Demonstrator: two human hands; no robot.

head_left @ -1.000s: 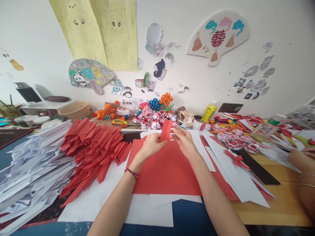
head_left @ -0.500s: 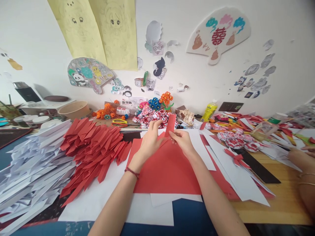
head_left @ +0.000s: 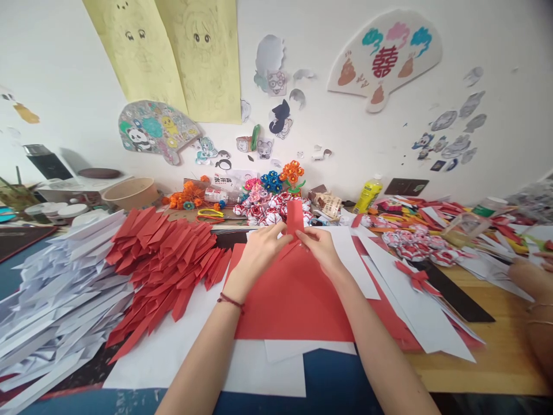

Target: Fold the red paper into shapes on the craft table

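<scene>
Between my two hands a folded red paper strip (head_left: 295, 217) stands upright, over the far part of a large red sheet (head_left: 294, 305). My left hand (head_left: 265, 248) pinches the strip's lower left side, its fingers bent toward the paper. From the other side, my right hand (head_left: 318, 246) grips the strip's lower right edge between thumb and fingers. Folded ends of red paper show just below the fingertips. Left of the sheet lies a heap of folded red strips (head_left: 168, 253), beside a heap of folded white strips (head_left: 73, 300).
Behind my hands are red-and-white paper pieces (head_left: 270, 210) and orange flowers (head_left: 292, 173). A yellow bottle (head_left: 368, 195) stands at the wall. White sheets (head_left: 406, 294) lie to the right. Another person's hand (head_left: 529, 279) is at the far right edge.
My left hand has moved right and its raised fingers have closed on the strip. The strip has turned from a slight rightward lean to nearly straight up. My right hand has barely moved.
</scene>
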